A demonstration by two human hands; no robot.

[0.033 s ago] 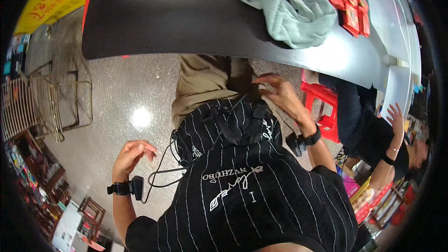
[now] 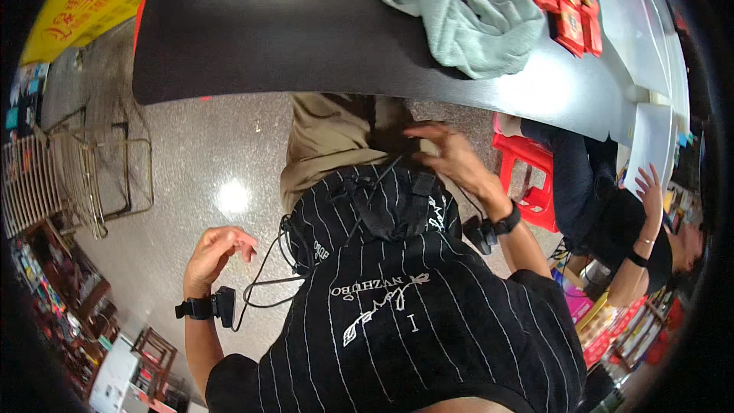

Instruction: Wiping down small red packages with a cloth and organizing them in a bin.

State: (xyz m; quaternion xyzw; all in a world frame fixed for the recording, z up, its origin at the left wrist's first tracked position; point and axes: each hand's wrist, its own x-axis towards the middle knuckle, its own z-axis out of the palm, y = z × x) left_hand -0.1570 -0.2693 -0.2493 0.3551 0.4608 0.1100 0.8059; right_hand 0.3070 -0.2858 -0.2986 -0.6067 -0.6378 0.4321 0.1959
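Observation:
My left hand (image 2: 220, 254) hangs in the air over the floor to the left of my body, its fingers loosely bent, with nothing visible in it. In front of my lap, my right hand (image 2: 457, 162) has its fingers apart and holds nothing; it is near the black bag-like bundle (image 2: 386, 203) at my waist. A black strap with a small device sits on each wrist, the left device (image 2: 224, 307) and the right device (image 2: 480, 234). A thin black cable (image 2: 260, 291) runs from the left device toward my waist.
Ahead is a dark table (image 2: 267, 30) bearing a crumpled grey-green cloth (image 2: 482, 30) and red packets (image 2: 566, 8). At right stand a red stool (image 2: 527, 176) and another person (image 2: 612, 222) with a raised hand. A metal-framed folding chair (image 2: 99, 183) is at left.
My right hand has shifted slightly to the left, toward my lap. The left hand stays about where it was.

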